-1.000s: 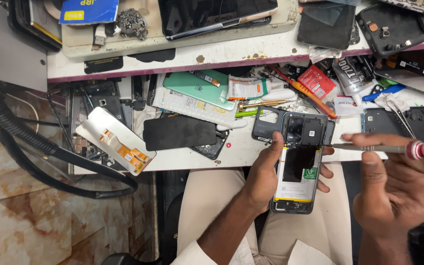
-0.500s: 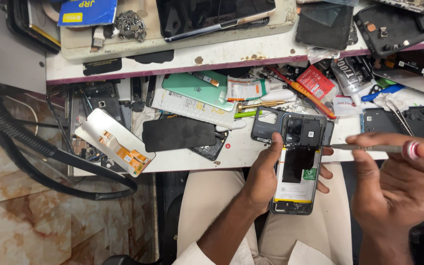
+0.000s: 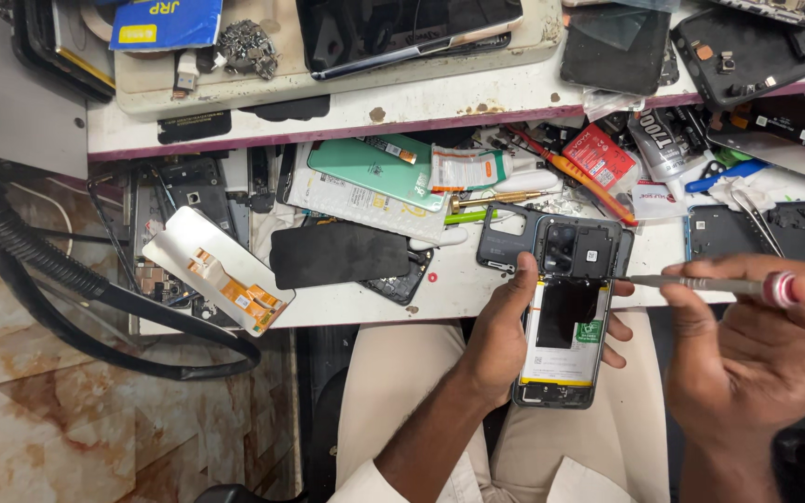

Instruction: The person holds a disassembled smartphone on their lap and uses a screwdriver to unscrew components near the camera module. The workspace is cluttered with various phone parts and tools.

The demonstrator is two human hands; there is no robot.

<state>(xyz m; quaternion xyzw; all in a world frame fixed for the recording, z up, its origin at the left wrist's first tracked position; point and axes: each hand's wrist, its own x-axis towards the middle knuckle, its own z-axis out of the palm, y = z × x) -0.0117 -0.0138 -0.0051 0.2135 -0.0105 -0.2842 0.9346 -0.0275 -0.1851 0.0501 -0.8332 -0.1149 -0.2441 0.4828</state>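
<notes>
My left hand (image 3: 498, 337) grips an opened phone (image 3: 563, 307) by its left edge, with fingertips curling round the right side. The phone lies back-up over my lap, its black battery and camera module exposed. My right hand (image 3: 757, 359) holds a thin metal screwdriver (image 3: 701, 281) with a red-and-white cap. The tool lies horizontally and its tip touches the phone's right edge, just below the camera module.
A cluttered workbench (image 3: 477, 291) carries a black screen panel (image 3: 339, 254), a white display with an orange flex cable (image 3: 221, 272), a green back cover (image 3: 375, 170), glue tubes, tweezers and phone frames. A thick black hose (image 3: 67, 289) loops at the left. A raised shelf (image 3: 347, 102) holds more phones.
The screwdriver tip has stayed at the phone's right edge. My right-hand fingers have shifted slightly along the tool. The left hand keeps its hold.
</notes>
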